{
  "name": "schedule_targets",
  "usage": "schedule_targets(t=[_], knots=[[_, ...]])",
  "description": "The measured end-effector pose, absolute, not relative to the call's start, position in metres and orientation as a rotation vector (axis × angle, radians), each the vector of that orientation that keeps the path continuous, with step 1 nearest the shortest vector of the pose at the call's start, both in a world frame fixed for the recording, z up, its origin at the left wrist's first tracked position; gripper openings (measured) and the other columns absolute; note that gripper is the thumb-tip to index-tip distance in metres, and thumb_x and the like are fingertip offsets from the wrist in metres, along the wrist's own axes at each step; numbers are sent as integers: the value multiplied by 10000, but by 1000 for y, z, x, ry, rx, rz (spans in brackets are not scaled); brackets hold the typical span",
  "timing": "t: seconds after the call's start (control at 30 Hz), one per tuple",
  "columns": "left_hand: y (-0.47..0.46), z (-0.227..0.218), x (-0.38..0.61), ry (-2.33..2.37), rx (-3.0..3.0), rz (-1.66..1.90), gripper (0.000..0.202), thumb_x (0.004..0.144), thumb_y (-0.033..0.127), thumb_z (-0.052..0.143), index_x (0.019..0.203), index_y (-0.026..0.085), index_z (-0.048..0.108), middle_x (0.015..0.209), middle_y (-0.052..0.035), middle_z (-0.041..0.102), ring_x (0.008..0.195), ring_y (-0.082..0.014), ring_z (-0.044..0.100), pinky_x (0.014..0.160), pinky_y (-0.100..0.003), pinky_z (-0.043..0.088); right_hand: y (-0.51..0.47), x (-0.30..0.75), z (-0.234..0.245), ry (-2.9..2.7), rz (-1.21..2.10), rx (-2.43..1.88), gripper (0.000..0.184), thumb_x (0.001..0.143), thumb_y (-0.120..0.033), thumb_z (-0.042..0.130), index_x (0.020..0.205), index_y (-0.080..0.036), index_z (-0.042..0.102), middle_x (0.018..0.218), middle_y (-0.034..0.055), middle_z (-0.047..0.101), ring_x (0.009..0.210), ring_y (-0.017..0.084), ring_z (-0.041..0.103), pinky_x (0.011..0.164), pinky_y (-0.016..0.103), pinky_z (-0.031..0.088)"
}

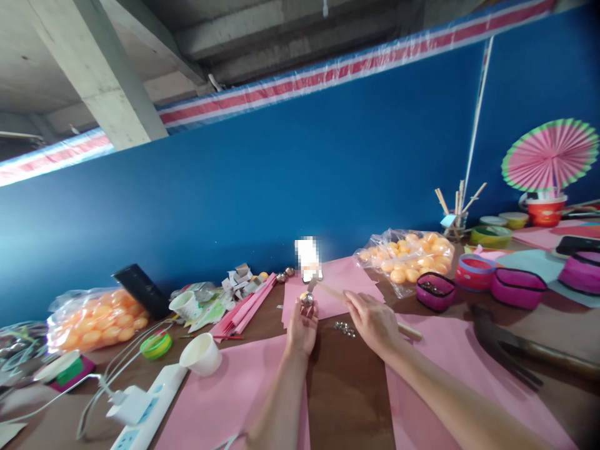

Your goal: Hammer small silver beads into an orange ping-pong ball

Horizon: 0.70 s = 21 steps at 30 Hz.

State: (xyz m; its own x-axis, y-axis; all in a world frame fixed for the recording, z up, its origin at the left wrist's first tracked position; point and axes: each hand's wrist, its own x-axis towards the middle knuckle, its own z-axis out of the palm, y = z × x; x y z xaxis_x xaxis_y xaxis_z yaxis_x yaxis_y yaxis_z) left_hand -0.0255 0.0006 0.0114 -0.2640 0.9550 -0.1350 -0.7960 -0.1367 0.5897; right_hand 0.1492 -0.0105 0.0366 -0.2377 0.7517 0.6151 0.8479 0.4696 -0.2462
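My left hand [302, 328] holds up a small shiny ball [307, 299], which looks covered in silvery metal pieces, at its fingertips. My right hand [375, 319] is closed around a pale wooden stick [410, 330]. The stick's far end reaches toward the top of the ball; whether it touches cannot be made out. A little pile of shiny metal bits [345, 329] lies on the brown table between my hands. Behind the ball is a pink paper sheet [342, 275], with a bright, blurred-out phone [308, 257] standing at its back.
Bags of orange balls [415, 256] lie on both sides. At right are a purple container [435, 292] with small dark bits and a hammer [515, 342]. At left stand a white cup [201, 354] and a power strip [152, 406] with cables. A blue partition [290, 162] rises behind.
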Motion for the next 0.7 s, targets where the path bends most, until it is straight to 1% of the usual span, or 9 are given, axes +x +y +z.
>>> schedule_targets(t=[0.07, 0.13, 0.27, 0.4, 0.53, 0.7], knots=[[1, 11, -25, 664, 350, 1726, 86, 743, 186, 570, 793, 129, 612, 753, -53, 618, 668, -99, 592, 617, -193, 489, -10, 149, 36, -2046, -183, -1322, 267, 875, -283, 351, 1064, -253, 537, 799, 19, 634, 755, 118, 556, 597, 206, 318], [1, 10, -25, 658, 378, 1734, 89, 728, 162, 587, 810, 140, 612, 748, -39, 611, 645, -87, 581, 599, -184, 479, -10, 149, 36, -2052, -183, -1330, 262, 874, -285, 356, 1066, -269, 534, 793, 11, 634, 749, 122, 555, 594, 207, 318], [2, 10, -26, 686, 376, 1740, 100, 723, 163, 593, 818, 136, 612, 794, -54, 617, 666, -91, 584, 610, -186, 477, -10, 149, 35, -2012, -180, -1338, 274, 877, -286, 345, 1080, -254, 527, 828, 19, 636, 768, 124, 555, 618, 207, 330], [2, 10, -25, 696, 389, 1743, 95, 726, 162, 589, 808, 121, 613, 794, -67, 623, 641, -86, 577, 581, -180, 471, -11, 148, 36, -2062, -188, -1321, 261, 868, -280, 366, 1063, -266, 539, 800, 14, 635, 746, 122, 556, 599, 207, 326], [1, 11, -24, 689, 396, 1762, 121, 719, 179, 601, 827, 125, 615, 788, -58, 624, 614, -72, 564, 569, -174, 461, -12, 148, 37, -2034, -172, -1321, 283, 879, -294, 342, 1082, -251, 534, 813, 31, 635, 759, 126, 556, 609, 206, 329], [-1, 13, -23, 683, 429, 1765, 209, 704, 200, 621, 910, 172, 610, 799, -33, 619, 646, -72, 569, 574, -168, 449, -11, 149, 36, -2063, -148, -1349, 269, 874, -286, 351, 1066, -264, 538, 814, 24, 637, 764, 133, 559, 607, 210, 332]])
